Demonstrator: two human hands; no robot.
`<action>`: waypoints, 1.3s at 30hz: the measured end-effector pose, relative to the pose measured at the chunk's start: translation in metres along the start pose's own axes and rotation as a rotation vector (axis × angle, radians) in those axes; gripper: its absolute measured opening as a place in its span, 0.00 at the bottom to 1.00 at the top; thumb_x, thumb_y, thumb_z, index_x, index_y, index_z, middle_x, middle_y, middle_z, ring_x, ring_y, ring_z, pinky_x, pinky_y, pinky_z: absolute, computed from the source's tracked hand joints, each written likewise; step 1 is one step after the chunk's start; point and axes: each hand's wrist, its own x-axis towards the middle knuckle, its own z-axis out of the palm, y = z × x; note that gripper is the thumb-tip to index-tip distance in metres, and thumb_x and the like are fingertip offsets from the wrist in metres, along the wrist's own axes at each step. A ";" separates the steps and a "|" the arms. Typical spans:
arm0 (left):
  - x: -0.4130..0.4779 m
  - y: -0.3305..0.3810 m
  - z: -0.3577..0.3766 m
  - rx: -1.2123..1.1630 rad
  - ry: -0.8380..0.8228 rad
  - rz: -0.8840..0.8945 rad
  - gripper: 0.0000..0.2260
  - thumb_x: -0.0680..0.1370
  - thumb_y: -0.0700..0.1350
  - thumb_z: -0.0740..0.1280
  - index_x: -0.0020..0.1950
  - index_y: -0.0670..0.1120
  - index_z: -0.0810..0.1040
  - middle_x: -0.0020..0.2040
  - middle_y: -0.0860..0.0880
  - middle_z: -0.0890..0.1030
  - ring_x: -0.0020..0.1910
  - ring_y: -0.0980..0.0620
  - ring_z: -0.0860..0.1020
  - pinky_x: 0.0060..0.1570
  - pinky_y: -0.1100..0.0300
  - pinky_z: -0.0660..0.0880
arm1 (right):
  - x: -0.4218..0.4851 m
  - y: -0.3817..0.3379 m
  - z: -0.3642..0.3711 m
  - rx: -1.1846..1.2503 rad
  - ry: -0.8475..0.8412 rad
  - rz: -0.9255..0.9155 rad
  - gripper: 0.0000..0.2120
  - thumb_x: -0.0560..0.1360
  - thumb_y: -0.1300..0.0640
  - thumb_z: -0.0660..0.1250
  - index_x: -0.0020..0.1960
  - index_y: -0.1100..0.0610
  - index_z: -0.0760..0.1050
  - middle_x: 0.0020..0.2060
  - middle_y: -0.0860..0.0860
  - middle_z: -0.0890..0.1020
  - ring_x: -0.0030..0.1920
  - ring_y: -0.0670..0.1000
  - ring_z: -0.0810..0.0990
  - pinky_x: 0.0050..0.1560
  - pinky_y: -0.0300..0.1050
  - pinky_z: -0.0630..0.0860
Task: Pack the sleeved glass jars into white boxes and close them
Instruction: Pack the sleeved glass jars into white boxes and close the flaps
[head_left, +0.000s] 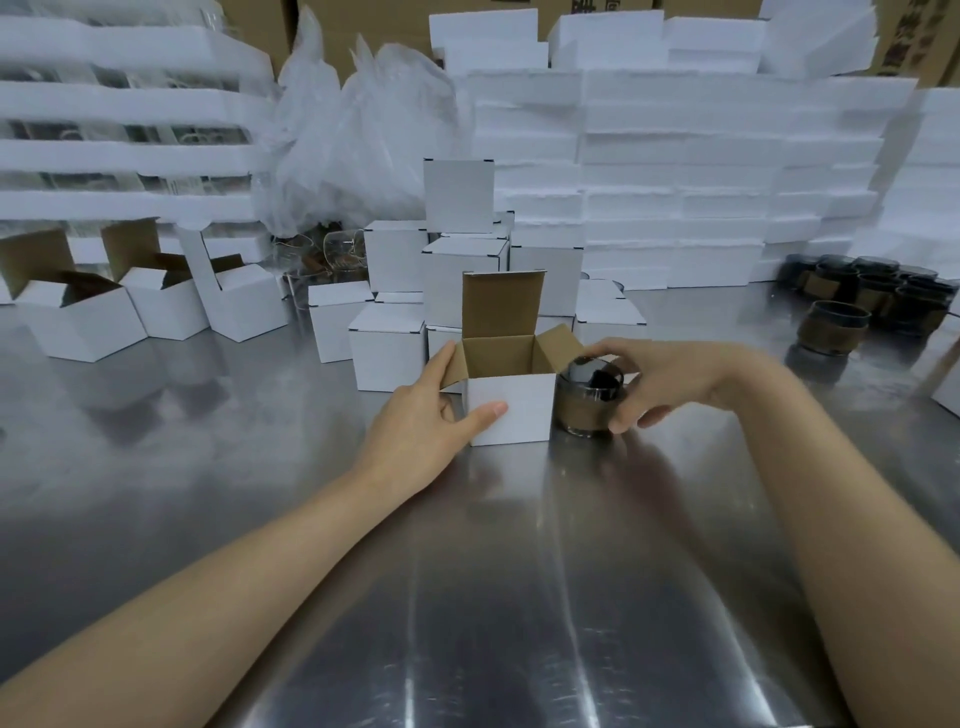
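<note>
An open white box (511, 408) with a brown inside stands on the steel table (493, 597), its lid flap upright and its side flaps spread. My left hand (423, 423) holds the box's left side, thumb across the front wall. A dark glass jar with a brown sleeve (584, 397) stands right beside the box on the table. My right hand (660, 376) grips that jar from above and from the right, fingers curled round it.
Several more sleeved jars (878, 299) are grouped at the far right. Closed white boxes (457, 249) are stacked behind the open one, and open boxes (124, 306) sit at the left. White foam slabs (675, 171) and plastic bags (358, 135) fill the back.
</note>
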 end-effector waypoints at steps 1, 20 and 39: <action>0.000 0.000 0.000 0.000 0.000 0.001 0.40 0.71 0.67 0.66 0.78 0.56 0.54 0.29 0.53 0.75 0.33 0.55 0.77 0.42 0.51 0.79 | 0.004 0.006 0.005 0.000 0.029 -0.040 0.31 0.67 0.66 0.75 0.64 0.45 0.71 0.56 0.45 0.75 0.47 0.45 0.79 0.39 0.38 0.77; -0.007 0.006 -0.002 -0.072 0.132 0.088 0.32 0.74 0.56 0.71 0.74 0.58 0.63 0.24 0.54 0.77 0.26 0.59 0.76 0.46 0.53 0.79 | 0.010 0.004 0.011 0.857 0.171 -0.668 0.20 0.69 0.55 0.65 0.60 0.56 0.75 0.52 0.52 0.83 0.53 0.52 0.81 0.47 0.39 0.77; -0.016 0.026 -0.003 -0.308 0.332 0.346 0.32 0.68 0.60 0.73 0.70 0.59 0.67 0.40 0.58 0.74 0.27 0.57 0.71 0.33 0.66 0.72 | -0.003 -0.029 0.051 0.489 0.148 -0.659 0.25 0.68 0.50 0.72 0.63 0.51 0.70 0.44 0.51 0.85 0.34 0.46 0.74 0.36 0.40 0.71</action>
